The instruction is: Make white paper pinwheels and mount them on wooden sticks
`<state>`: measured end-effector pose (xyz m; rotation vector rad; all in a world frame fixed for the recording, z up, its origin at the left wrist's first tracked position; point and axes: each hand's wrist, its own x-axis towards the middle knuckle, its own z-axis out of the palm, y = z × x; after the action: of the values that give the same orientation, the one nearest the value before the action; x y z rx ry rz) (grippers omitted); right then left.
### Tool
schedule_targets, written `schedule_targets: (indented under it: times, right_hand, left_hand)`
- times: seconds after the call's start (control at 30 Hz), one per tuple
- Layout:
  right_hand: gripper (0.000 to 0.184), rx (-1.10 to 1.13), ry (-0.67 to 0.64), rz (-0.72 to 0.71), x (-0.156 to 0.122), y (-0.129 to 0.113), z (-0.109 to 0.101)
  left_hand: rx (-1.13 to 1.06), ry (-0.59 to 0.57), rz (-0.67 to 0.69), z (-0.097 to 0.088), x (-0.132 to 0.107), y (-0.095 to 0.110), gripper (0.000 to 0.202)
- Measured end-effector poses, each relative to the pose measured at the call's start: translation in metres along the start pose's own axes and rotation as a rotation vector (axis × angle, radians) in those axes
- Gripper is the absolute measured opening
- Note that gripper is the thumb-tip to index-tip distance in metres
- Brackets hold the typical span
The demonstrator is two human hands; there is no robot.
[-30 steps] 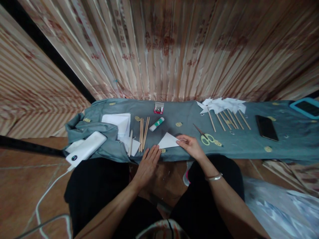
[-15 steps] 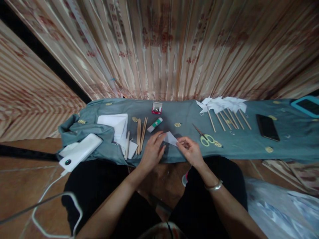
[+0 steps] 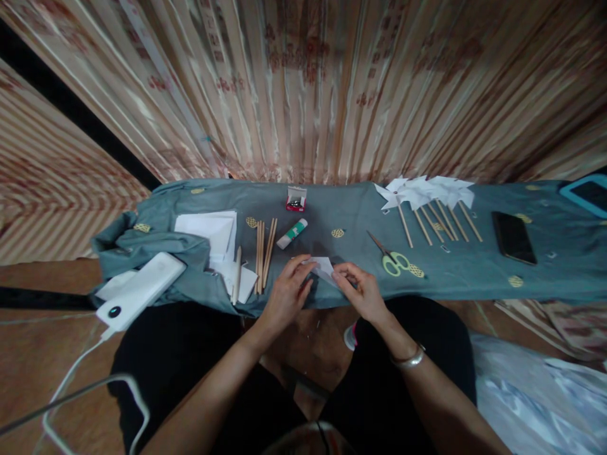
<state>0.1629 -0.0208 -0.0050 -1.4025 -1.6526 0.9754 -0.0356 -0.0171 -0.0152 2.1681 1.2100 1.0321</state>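
Observation:
A small folded piece of white paper (image 3: 324, 266) lies near the front edge of a grey-green cloth (image 3: 351, 208). Both my hands are on it. My left hand (image 3: 287, 292) pinches its left part with curled fingers. My right hand (image 3: 361, 289) grips its right side between thumb and fingers; a bangle sits on that wrist. Most of the paper is hidden under my fingers.
Left of my hands lie several wooden sticks (image 3: 263, 250), a glue stick (image 3: 291, 233), a stack of white paper (image 3: 207, 229) and a white power bank (image 3: 140, 290). Behind is a small red box (image 3: 295, 199). Right: green scissors (image 3: 393, 260), several paper pinwheels (image 3: 429, 197), a black phone (image 3: 513, 237), a tablet (image 3: 585, 193).
My left hand moved up from the cloth's edge onto the paper. The flat white triangle is now folded smaller between both hands.

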Motion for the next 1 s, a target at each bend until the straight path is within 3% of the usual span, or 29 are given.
schedule_targets:
  times: [0.23,0.47,0.7,0.83,0.93,1.0]
  right_hand:
    - [0.024,-0.010,0.051,0.017,0.005,0.007,0.001]
    - [0.021,0.003,0.127,0.051,0.011,0.021,0.004]
    - [0.020,0.124,0.181,0.103,0.009,0.022,0.001]
    - [0.022,0.173,0.175,0.157,0.003,0.022,0.000]
    - [0.028,0.092,0.160,0.185,-0.004,0.021,-0.003]
    - [0.040,-0.072,0.146,0.083,-0.009,0.019,-0.007]
  left_hand:
    - [0.016,0.018,0.010,-0.003,-0.003,0.002,0.028]
    - [0.039,-0.035,-0.011,-0.005,-0.005,0.005,0.030]
    - [0.368,-0.159,0.127,-0.010,-0.006,0.006,0.017]
    - [0.443,-0.191,0.183,-0.007,-0.006,0.013,0.019]
    - [0.467,-0.210,0.214,-0.004,-0.008,0.015,0.021]
    - [0.474,-0.219,0.230,-0.004,-0.009,0.013,0.020]
